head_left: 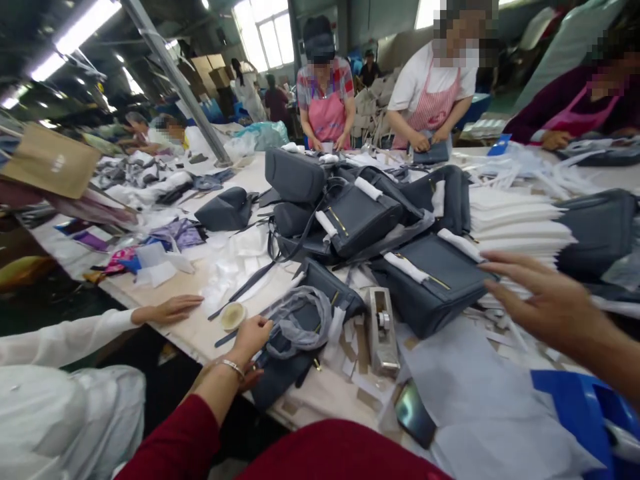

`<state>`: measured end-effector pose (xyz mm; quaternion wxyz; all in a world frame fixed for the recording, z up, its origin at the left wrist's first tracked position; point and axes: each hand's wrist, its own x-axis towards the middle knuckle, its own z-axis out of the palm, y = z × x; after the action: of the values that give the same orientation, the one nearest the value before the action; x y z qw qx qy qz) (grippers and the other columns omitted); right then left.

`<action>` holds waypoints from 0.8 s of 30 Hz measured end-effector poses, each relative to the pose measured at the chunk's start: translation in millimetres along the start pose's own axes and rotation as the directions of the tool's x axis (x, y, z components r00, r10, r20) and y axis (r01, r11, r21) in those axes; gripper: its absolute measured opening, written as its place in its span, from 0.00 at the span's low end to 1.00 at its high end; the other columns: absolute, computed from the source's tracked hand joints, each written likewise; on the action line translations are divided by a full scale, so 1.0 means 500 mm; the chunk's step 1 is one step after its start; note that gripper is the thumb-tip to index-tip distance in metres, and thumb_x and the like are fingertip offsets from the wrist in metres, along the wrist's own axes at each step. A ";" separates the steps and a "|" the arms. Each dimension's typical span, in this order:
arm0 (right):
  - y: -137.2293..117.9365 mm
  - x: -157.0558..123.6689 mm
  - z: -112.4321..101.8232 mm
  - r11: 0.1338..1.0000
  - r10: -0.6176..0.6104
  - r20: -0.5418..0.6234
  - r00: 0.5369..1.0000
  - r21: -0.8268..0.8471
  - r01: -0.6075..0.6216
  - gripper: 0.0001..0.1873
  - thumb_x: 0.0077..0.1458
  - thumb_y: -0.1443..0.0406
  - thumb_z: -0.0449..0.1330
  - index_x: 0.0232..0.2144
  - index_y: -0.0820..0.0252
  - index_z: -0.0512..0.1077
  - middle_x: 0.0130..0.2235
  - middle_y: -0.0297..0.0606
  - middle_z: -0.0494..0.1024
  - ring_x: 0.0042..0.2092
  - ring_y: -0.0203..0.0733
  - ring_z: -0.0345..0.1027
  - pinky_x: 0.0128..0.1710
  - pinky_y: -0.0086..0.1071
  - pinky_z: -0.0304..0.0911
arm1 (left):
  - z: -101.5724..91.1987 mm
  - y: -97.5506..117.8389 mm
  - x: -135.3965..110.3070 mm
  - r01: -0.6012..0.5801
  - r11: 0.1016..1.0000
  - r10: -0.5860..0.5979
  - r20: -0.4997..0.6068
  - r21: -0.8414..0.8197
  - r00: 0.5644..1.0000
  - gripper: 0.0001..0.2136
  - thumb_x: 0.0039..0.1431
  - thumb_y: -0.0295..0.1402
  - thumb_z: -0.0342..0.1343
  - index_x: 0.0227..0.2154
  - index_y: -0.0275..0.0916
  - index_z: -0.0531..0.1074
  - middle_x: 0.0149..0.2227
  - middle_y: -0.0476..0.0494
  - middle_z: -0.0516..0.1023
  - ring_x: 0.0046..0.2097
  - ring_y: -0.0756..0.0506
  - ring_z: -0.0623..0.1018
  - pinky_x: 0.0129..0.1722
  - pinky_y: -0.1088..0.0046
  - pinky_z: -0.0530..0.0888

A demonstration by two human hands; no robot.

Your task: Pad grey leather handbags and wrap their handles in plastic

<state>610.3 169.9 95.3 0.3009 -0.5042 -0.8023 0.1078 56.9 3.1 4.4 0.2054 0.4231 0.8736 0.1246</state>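
Note:
My left hand, below a maroon sleeve and a bracelet, is curled closed at the near left side of a dark blue-grey handbag. A loop of translucent plastic-wrapped strap lies on that bag, beside my fingers. What the fingers pinch is hidden. On the right, my right hand reaches in with its fingers stretched out. Its fingertips are at the right end of a larger handbag with a gold zipper and white-wrapped edges; whether they touch it I cannot tell.
A tape dispenser stands between the bags, with a phone below it. More bags are piled behind. White sheets are stacked at right. A co-worker's hand rests at left near a tape roll; people work opposite.

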 end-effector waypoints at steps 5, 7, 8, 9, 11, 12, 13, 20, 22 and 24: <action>-0.278 0.095 0.287 0.992 -0.122 0.335 0.934 0.079 0.101 0.19 0.57 0.60 0.54 0.48 0.59 0.73 0.54 0.46 0.74 0.56 0.47 0.67 0.59 0.41 0.59 | -0.002 -0.114 -0.017 -0.083 0.995 0.085 0.028 -0.062 0.996 0.13 0.56 0.40 0.52 0.25 0.37 0.73 0.25 0.45 0.77 0.30 0.46 0.74 0.32 0.72 0.64; -0.336 0.129 0.378 0.999 -0.028 0.430 0.903 -0.001 0.032 0.21 0.56 0.61 0.55 0.50 0.63 0.72 0.53 0.48 0.74 0.54 0.48 0.68 0.56 0.38 0.61 | -0.013 -0.158 -0.030 -0.090 0.994 0.096 0.102 -0.058 0.990 0.13 0.57 0.40 0.51 0.25 0.38 0.72 0.24 0.46 0.76 0.29 0.46 0.74 0.31 0.72 0.64; -0.359 0.148 0.418 0.999 0.012 0.465 0.885 -0.046 0.011 0.23 0.56 0.61 0.55 0.52 0.65 0.71 0.53 0.49 0.74 0.53 0.48 0.69 0.56 0.36 0.61 | -0.018 -0.179 -0.037 -0.085 0.994 0.093 0.143 -0.062 0.985 0.13 0.57 0.40 0.50 0.25 0.38 0.72 0.24 0.46 0.76 0.29 0.46 0.74 0.31 0.72 0.64; -0.380 0.166 0.456 0.996 0.044 0.494 0.868 -0.092 0.002 0.24 0.56 0.60 0.56 0.53 0.66 0.70 0.53 0.50 0.74 0.53 0.48 0.69 0.55 0.35 0.61 | -0.022 -0.201 -0.042 -0.086 0.993 0.099 0.177 -0.080 0.979 0.13 0.58 0.41 0.49 0.25 0.38 0.72 0.24 0.46 0.76 0.29 0.46 0.75 0.31 0.72 0.64; -0.420 0.200 0.521 0.984 0.096 0.556 0.826 -0.180 0.007 0.26 0.56 0.58 0.57 0.53 0.67 0.70 0.53 0.52 0.75 0.52 0.50 0.70 0.54 0.35 0.61 | -0.027 -0.242 -0.048 -0.135 0.984 0.156 0.190 -0.119 0.969 0.13 0.59 0.41 0.49 0.27 0.39 0.72 0.26 0.45 0.77 0.32 0.45 0.76 0.34 0.71 0.66; -0.438 0.215 0.549 0.974 0.125 0.585 0.801 -0.226 0.013 0.27 0.56 0.56 0.57 0.53 0.67 0.70 0.52 0.53 0.75 0.52 0.52 0.70 0.53 0.36 0.61 | -0.028 -0.261 -0.047 -0.165 0.978 0.186 0.183 -0.128 0.965 0.13 0.60 0.40 0.48 0.27 0.39 0.72 0.28 0.44 0.78 0.33 0.45 0.76 0.36 0.71 0.66; -0.454 0.227 0.573 0.962 0.161 0.612 0.774 -0.271 0.014 0.29 0.55 0.54 0.58 0.53 0.68 0.70 0.51 0.55 0.76 0.51 0.54 0.71 0.52 0.38 0.62 | -0.029 -0.278 -0.044 -0.185 0.973 0.208 0.185 -0.135 0.961 0.13 0.60 0.40 0.48 0.27 0.39 0.72 0.28 0.43 0.78 0.34 0.44 0.76 0.36 0.71 0.67; -0.495 0.277 0.657 0.911 0.340 0.666 0.664 -0.407 -0.058 0.26 0.48 0.53 0.64 0.43 0.69 0.77 0.44 0.57 0.79 0.47 0.55 0.73 0.47 0.37 0.65 | 0.008 -0.325 0.028 -0.180 0.944 0.256 0.273 -0.276 0.927 0.13 0.60 0.41 0.49 0.31 0.37 0.73 0.31 0.42 0.78 0.35 0.43 0.77 0.38 0.70 0.69; -0.494 0.284 0.663 0.911 0.353 0.663 0.660 -0.404 -0.082 0.19 0.47 0.57 0.64 0.38 0.67 0.79 0.42 0.54 0.80 0.47 0.54 0.74 0.47 0.35 0.65 | 0.025 -0.322 0.043 -0.180 0.945 0.251 0.253 -0.274 0.934 0.14 0.60 0.41 0.48 0.32 0.36 0.73 0.33 0.39 0.78 0.37 0.42 0.78 0.40 0.67 0.70; -0.494 0.287 0.662 0.917 0.349 0.651 0.674 -0.386 -0.102 0.15 0.48 0.61 0.64 0.36 0.67 0.80 0.42 0.55 0.80 0.49 0.54 0.73 0.49 0.35 0.64 | 0.033 -0.316 0.049 -0.189 0.946 0.257 0.257 -0.262 0.932 0.14 0.60 0.41 0.48 0.34 0.35 0.73 0.34 0.37 0.78 0.37 0.41 0.78 0.41 0.66 0.71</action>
<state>186.6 222.7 3.2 -0.1317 -0.5616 -0.7922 0.1994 -57.8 -73.3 -78.2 0.3626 0.5070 0.7596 0.1859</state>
